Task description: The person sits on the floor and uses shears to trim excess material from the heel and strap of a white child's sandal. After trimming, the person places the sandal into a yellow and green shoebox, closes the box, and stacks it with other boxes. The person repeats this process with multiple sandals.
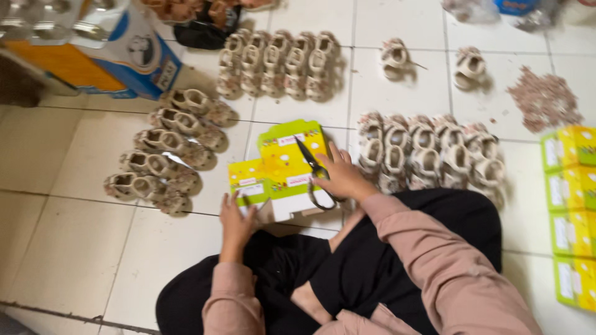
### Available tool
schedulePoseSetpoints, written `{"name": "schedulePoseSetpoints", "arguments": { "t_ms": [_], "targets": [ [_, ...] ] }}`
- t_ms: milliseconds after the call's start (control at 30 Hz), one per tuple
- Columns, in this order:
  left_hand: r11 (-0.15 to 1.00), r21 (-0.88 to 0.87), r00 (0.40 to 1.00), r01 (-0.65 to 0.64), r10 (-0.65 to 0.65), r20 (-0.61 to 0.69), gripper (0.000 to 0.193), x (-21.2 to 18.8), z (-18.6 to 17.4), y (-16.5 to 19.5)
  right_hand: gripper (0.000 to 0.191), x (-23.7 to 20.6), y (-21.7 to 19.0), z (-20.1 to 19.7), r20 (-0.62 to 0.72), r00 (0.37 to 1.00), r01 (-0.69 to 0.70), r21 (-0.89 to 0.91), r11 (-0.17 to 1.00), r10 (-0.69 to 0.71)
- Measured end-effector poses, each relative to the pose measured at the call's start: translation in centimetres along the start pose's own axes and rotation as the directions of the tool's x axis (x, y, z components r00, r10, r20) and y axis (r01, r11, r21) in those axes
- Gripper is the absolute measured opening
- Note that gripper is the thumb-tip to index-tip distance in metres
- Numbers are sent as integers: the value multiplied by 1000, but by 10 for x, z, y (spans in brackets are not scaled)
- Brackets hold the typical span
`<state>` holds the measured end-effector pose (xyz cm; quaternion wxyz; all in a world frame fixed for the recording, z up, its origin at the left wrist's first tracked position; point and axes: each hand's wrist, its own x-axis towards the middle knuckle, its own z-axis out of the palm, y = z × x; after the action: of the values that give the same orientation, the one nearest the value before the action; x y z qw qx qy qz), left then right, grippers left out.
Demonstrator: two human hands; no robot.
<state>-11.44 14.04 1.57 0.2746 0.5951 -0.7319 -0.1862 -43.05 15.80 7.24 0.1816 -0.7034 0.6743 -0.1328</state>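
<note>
While the left hand grips the yellow-green box, the right hand clasps scissors; cutting the box looks underway, needing a steady hold.

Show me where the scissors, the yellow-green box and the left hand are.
scissors (313, 169), head view, on the dark blades near the pivot.
yellow-green box (282, 155), head view, on its top panel.
left hand (236, 217), head view, on its back.

white tiled floor, dark grout lines
</note>
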Motion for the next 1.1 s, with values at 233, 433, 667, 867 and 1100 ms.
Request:
{"name": "schedulePoseSetpoints", "arguments": {
  "t_ms": [233, 433, 667, 867, 1100],
  "targets": [
    [990, 40, 980, 137, -142, 142, 76, 8, -3, -7, 92, 14, -27, 41, 4, 995, -103, -14, 995, 103],
    [978, 65, 961, 197, -206, 185, 77, 10, -4, -9, 87, 32, -9, 38, 198, 926, -323, -22, 946, 321],
    [975, 88, 956, 203, -217, 198, 78, 7, 7, -7, 58, 61, 35, 25, -106, 943, -272, 306, 912, 317],
    [977, 83, 959, 197, -210, 193, 77, 7, 13, 4, 54, 77, 51, 20, -77, 951, -271, 254, 929, 298],
    [955, 142, 939, 259, -283, 197, 73, 9, 7, 10, 62, 85, 48, 23, -117, 930, -326, 170, 930, 347]
  ]
}}
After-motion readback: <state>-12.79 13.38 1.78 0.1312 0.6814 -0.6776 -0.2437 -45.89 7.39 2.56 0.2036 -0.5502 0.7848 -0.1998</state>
